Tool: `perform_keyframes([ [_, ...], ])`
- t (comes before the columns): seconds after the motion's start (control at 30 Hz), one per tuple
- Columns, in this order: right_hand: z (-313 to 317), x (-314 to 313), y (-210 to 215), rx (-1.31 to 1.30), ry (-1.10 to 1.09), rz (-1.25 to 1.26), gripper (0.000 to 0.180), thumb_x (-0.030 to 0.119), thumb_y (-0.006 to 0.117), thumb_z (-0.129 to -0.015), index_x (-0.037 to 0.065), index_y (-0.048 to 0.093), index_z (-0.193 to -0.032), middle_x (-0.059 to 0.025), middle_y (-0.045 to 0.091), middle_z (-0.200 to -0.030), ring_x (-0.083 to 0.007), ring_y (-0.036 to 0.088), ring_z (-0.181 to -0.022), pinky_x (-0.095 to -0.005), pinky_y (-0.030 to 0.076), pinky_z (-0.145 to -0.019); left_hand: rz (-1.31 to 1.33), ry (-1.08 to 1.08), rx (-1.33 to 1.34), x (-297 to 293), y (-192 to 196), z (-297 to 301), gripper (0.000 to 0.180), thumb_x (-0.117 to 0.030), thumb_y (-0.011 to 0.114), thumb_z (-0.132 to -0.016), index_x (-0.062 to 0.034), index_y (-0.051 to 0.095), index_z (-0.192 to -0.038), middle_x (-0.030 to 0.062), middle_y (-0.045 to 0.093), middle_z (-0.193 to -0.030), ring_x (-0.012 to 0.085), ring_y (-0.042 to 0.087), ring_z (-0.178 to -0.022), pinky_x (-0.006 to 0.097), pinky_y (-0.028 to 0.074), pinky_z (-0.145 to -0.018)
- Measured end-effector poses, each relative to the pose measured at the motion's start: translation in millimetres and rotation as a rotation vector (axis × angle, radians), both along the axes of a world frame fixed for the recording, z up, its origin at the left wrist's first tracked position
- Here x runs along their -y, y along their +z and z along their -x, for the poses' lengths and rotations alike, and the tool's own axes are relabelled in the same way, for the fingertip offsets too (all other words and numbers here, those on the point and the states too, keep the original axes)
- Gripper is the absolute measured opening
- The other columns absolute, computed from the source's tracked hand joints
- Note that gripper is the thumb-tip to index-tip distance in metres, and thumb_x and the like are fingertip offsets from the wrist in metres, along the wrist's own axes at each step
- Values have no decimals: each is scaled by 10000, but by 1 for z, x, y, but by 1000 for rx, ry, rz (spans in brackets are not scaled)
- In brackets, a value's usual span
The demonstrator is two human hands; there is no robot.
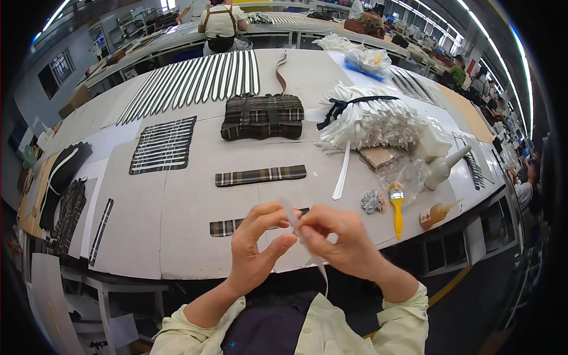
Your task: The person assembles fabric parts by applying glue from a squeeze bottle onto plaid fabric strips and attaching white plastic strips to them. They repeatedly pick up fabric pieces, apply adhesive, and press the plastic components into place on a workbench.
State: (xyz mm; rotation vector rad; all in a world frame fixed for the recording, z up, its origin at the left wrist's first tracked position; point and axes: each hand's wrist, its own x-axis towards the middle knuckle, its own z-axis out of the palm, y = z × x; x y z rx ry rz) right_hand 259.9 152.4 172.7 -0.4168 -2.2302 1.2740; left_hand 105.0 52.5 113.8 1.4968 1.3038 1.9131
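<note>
A narrow white strip (289,213) is between my two hands at the near edge of the table, its tail hanging down in front of my dark top. My right hand (337,236) pinches it between thumb and fingers. The curled fingers of my left hand (257,239) hold the strip's upper part, the thumb a little apart from them. Partly hidden behind my hands lies a plaid fabric strip (223,228). Farther off, a second plaid strip (260,176) lies flat. A bundle of white strips (373,118), tied with a dark band, sits to the right.
A folded plaid bundle (262,117) lies mid-table, with rows of dark-edged white strips (195,83) beyond. On the right are a yellow brush (397,213), an amber bottle (435,216), a white squeeze bottle (444,168) and a crumpled clump (373,202). Dark pieces (65,177) lie far left.
</note>
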Motion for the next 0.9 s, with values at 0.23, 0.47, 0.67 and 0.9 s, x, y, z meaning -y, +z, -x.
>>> perform_keyframes([
  [0.23,28,18,-29,0,-27,-149,132,90,689,-913,-17,642,-975,-44,592,-763,-79,572,-630,-248,468,-578,31,-20,365,32,-6,10,153,-108,563,-1017,22,634,-980,106,678,-960,183,652,-897,314,539,-806],
  [0.47,41,22,-30,-178,54,73,128,107,667,-954,-18,684,-977,-37,636,-778,-90,598,-624,-230,470,-556,318,-182,345,43,-6,19,197,-169,578,-1020,6,624,-943,58,647,-766,45,534,-535,183,374,-439],
  [0.67,34,7,-58,-147,-24,432,179,126,623,-983,-36,687,-1021,-77,663,-785,-124,632,-624,-236,513,-560,593,-213,317,51,-16,45,171,-150,664,-963,15,679,-926,32,642,-702,32,480,-502,181,344,-442],
  [0.9,-8,-16,-126,-219,-212,670,115,49,645,-954,-42,689,-1009,-99,682,-791,-150,668,-649,-253,539,-582,883,-33,291,101,-74,99,144,-138,671,-946,-2,721,-943,25,642,-712,40,513,-565,186,386,-499],
])
